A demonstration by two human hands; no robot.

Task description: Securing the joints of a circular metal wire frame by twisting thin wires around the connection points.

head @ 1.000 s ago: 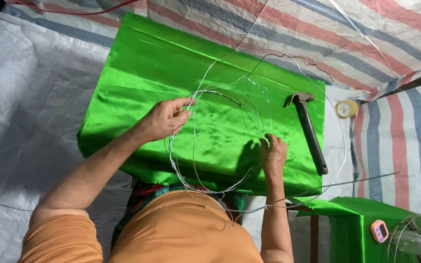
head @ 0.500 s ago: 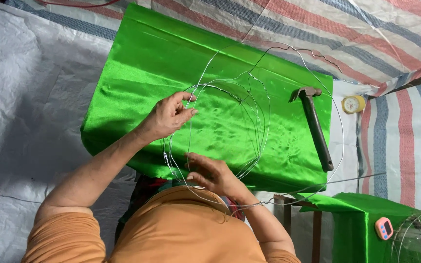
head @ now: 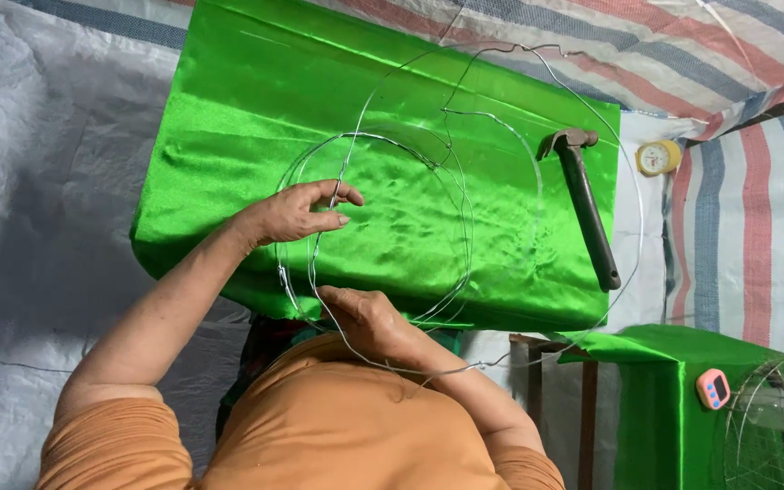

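Loops of thin silver wire lie coiled over a worktop covered in shiny green satin cloth, the outer loop reaching past its right edge. The left hand pinches a strand between thumb and fingers over the cloth. The right hand is closed on the wire at the near edge. A dark-handled hammer lies to the right, with a small round yellow dial beyond it.

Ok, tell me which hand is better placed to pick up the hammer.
The right hand, probably. It grips the wire loop at the near edge of the green cloth, on the hammer's side. The left hand pinches the wire farther away.
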